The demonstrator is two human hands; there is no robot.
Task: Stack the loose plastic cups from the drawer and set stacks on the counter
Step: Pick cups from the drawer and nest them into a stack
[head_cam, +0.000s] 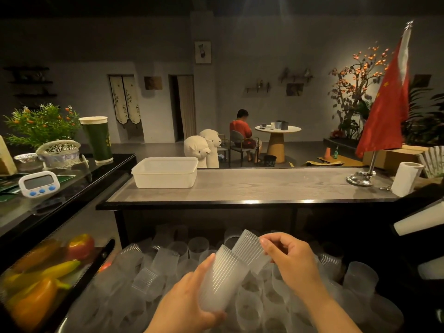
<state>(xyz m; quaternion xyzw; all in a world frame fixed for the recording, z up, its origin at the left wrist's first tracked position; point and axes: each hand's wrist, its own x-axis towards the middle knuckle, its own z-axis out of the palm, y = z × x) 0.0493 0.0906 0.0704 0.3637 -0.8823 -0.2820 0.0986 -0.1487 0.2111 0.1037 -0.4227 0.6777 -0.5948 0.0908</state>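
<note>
Clear ribbed cups (153, 272) fill the drawer (79, 306) across the lower frame. At lower centre the left hand (189, 299) grips a stack (222, 277); the right hand (292, 259) pinches a cup (249, 248) at its rim.

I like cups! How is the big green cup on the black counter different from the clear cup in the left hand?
The green cup is dark and opaque; the clear cup is see-through and ribbed. The green cup stands upright; the clear cup is tilted in the left hand. Both taper toward the base.
</note>
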